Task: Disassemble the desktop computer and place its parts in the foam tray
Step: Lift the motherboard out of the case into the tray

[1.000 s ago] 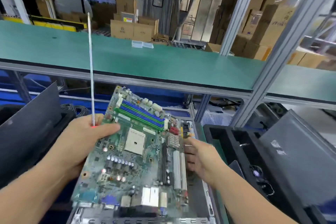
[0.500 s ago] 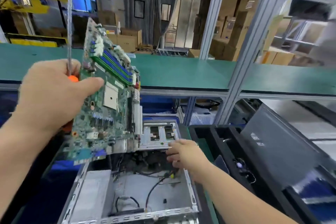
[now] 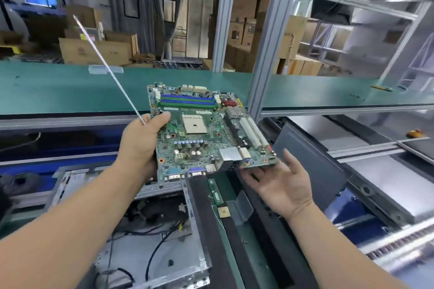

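L hand (image 3: 141, 141) grips motherboard (image 3: 206, 134) at its left edge, thumb on top face; same hand also holds screwdriver (image 3: 105, 65), shaft angled up-left. R hand (image 3: 281, 183) is open, palm up, fingertips touching underside of board's near-right corner. Board is held roughly level in the air, component side up, above gap between computer case (image 3: 152, 253) and foam tray (image 3: 204, 218). RAM stick (image 3: 215, 191) and CPU chip (image 3: 223, 212) lie in tray recess below.

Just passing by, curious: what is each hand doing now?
Left hand: grips motherboard and screwdriver.
Right hand: open, fingers under the board's corner.
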